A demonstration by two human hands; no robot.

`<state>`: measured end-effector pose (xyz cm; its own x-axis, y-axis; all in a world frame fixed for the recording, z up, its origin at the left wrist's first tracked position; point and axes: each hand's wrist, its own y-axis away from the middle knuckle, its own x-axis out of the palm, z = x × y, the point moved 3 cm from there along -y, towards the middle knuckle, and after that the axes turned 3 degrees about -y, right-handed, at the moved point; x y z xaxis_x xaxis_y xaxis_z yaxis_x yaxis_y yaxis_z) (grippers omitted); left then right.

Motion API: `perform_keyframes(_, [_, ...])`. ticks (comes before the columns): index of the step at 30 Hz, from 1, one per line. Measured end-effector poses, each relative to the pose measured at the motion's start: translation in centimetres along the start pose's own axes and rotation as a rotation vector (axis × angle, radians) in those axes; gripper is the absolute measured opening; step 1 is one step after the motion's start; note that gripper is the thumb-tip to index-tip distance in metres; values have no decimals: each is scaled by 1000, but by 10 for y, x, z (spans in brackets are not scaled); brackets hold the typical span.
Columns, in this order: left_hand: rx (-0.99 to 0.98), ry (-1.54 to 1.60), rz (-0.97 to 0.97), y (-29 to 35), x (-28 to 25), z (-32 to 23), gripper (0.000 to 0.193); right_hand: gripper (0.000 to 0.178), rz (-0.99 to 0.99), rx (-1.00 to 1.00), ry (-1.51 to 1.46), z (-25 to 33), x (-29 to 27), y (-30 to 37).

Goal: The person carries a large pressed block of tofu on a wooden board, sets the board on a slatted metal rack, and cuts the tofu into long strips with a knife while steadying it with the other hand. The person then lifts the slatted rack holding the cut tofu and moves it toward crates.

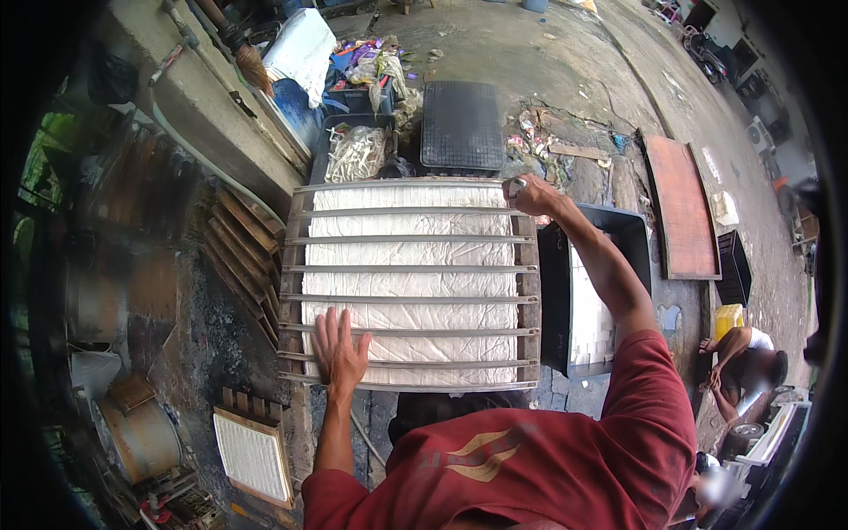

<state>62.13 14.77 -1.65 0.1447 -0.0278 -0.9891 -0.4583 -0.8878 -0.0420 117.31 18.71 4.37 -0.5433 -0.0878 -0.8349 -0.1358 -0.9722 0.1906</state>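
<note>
Sheet [406, 284] under slats [406, 268], ctr, bin [556, 300] R, panel [682, 212] far R, boards [238, 252] L

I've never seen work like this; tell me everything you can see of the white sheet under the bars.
The white sheet is broad, roughly rectangular and wrinkled, perhaps cloth, though the material is unclear. It lies flat between brown side rails, with metal-looking bars running left to right across it. The left hand is spread over its near left edge, perhaps touching it.
</note>
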Motion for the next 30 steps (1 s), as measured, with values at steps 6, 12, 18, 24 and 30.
perform_keyframes(6, [-174, 258, -247, -49, -19, 84, 62, 31, -473, 378, -188, 30, 31, 72])
perform_keyframes(12, [-439, 487, -207, -109, 28, 171, 49, 37, -595, 705, -324, 19, 128, 155])
perform_keyframes(18, [-502, 487, -218, -126, 28, 177, 55, 39, -758, 606, -450, 13, 129, 145])
perform_keyframes(24, [-299, 1160, -53, -100, -103, 87, 34, 41, -1101, 458, -647, -3, 89, 282])
perform_keyframes(30, [278, 1461, 706, -16, -194, -122, 36, 50, -1356, 652, -814, -89, 133, 533])
